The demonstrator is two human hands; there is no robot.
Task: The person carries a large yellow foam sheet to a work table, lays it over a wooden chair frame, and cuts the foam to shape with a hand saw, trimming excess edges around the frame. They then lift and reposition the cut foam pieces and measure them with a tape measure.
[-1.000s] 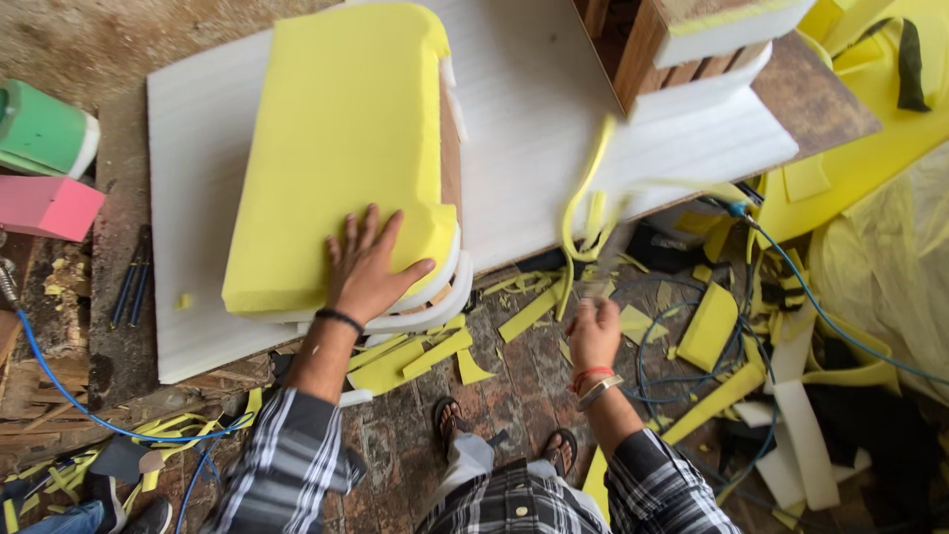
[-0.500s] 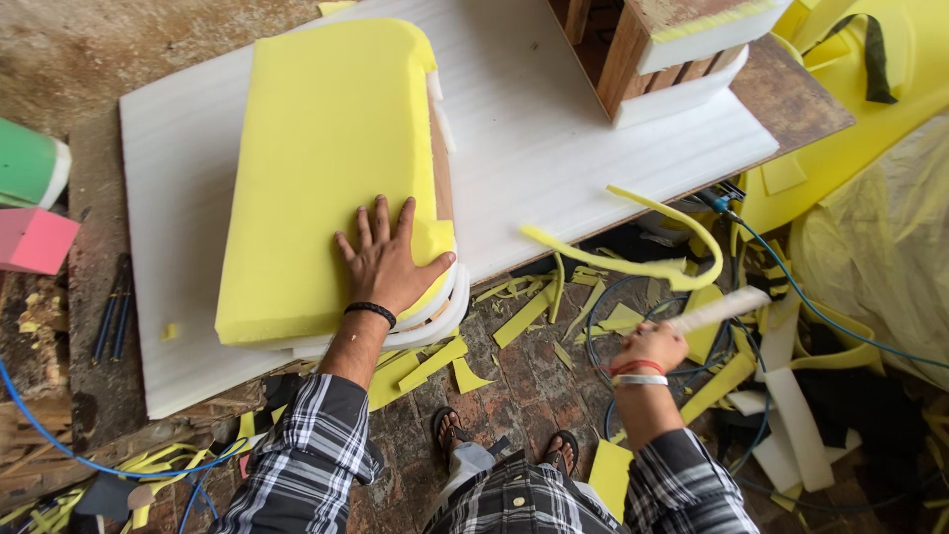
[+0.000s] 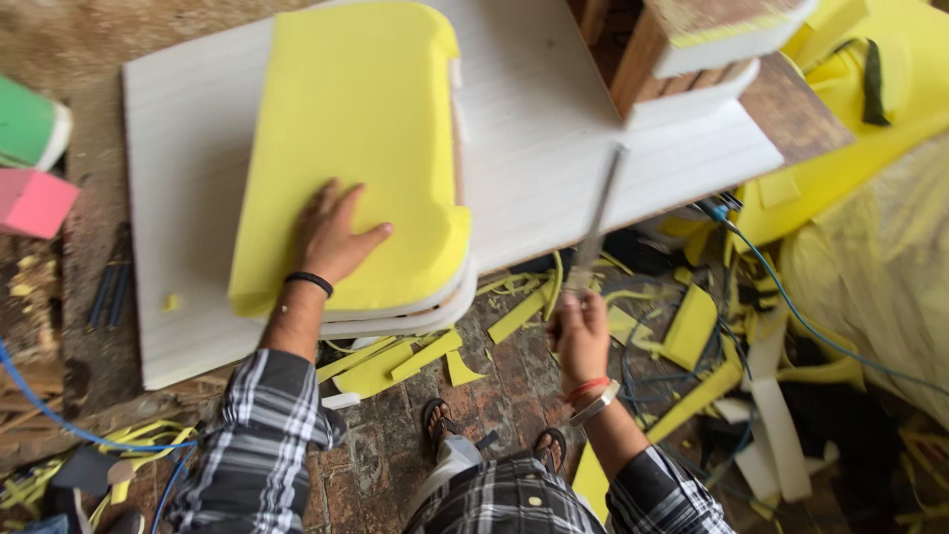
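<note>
Nearest the camera: plaid sleeves, sandalled feet on a brick floor (image 3: 494, 386) w/ yellow offcuts (image 3: 395, 361) scattered about.

R hand (image 3: 581, 336) is closed in a fist round the handle of a long blade (image 3: 598, 222), which points up and away over the board's near edge. The blade is blurred, so can't tell if the tip touches the board. It's clear of the foam, well to its right.

L hand (image 3: 331, 237) lies flat, fingers spread, pressing down on the near right part of the yellow foam pad (image 3: 346, 148). Pad sits on a white-edged seat base (image 3: 415, 316) that sticks out just under its near edge; both rest on the white board (image 3: 554, 148), near edge overhanging slightly.

Progress, as a judgement: trimming looks mostly done. Pad outline follows the base on the near and right sides, corners rounded, lots of waste on the floor. What's left can't be read; the far and left edges look clean, but the left edge overhangs the base a bit.

Vs 0.5 s ago: the long curled yellow strip that hung off the blade is gone from it, and the blade has swung from lying low and sideways to pointing up. L hand same spot, same spread. Pad not shifted.

Farther: wooden block w/ white foam layers (image 3: 692, 59) at the far right of the board; pink and green blocks (image 3: 30, 158) far left.
</note>
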